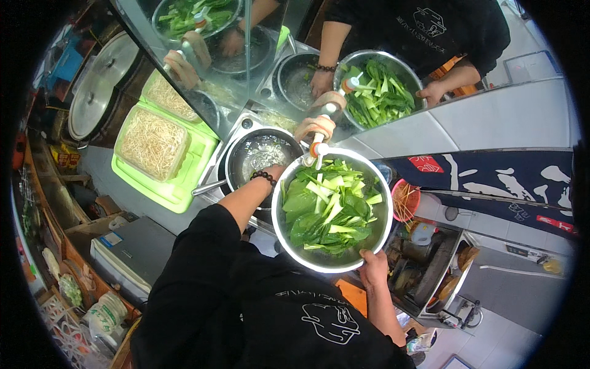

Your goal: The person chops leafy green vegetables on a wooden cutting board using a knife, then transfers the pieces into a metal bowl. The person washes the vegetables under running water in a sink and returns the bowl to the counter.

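Observation:
My right hand grips the near right rim of a large stainless steel bowl, thumb over the edge. Cut leafy greens with pale stalks lie inside the bowl, which sits under a white-and-orange tap. To its left, a round metal basin contains water and a few green bits. My left hand, below a dark beaded bracelet, reaches into this basin; its fingers are partly hidden by the water and the bowl's rim. A metal handle projects at the basin's left.
Bean sprouts fill a clear tub on a light green plastic lid. Cloth wraps the tap pipe beside a mirrored wall. Lidded pots stand far left. At right are a red container of sticks and a metal cooking unit.

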Tool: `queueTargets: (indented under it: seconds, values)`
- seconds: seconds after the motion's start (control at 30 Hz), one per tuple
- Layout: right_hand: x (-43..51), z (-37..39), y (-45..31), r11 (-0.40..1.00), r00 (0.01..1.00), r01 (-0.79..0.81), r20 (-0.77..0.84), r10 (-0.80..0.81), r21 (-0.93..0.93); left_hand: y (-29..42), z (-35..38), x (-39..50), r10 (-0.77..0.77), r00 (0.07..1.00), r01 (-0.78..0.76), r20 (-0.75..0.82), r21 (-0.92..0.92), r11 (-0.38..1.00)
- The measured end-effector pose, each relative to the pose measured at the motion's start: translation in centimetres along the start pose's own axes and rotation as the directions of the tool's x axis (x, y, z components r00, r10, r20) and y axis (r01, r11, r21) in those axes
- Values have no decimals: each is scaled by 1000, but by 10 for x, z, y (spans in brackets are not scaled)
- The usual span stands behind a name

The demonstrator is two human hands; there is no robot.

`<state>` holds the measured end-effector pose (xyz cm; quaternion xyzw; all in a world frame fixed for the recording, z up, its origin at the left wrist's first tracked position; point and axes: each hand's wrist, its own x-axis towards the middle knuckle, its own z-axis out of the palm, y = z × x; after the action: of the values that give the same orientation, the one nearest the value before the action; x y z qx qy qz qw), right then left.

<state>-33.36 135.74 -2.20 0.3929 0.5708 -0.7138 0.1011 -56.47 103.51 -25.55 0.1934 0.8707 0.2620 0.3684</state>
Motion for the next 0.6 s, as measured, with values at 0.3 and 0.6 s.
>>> queueTargets:
  seconds: [0.3, 0.6]
  values:
    - [2, 12, -5, 999, 998, -36, 59, 34, 31, -23, 23, -41, -193, 980, 190, 55, 56, 980]
    - [7, 8, 6, 1000, 999, -5, 41, 6, -24, -57, 21, -46, -88, 984, 24, 154, 376, 926]
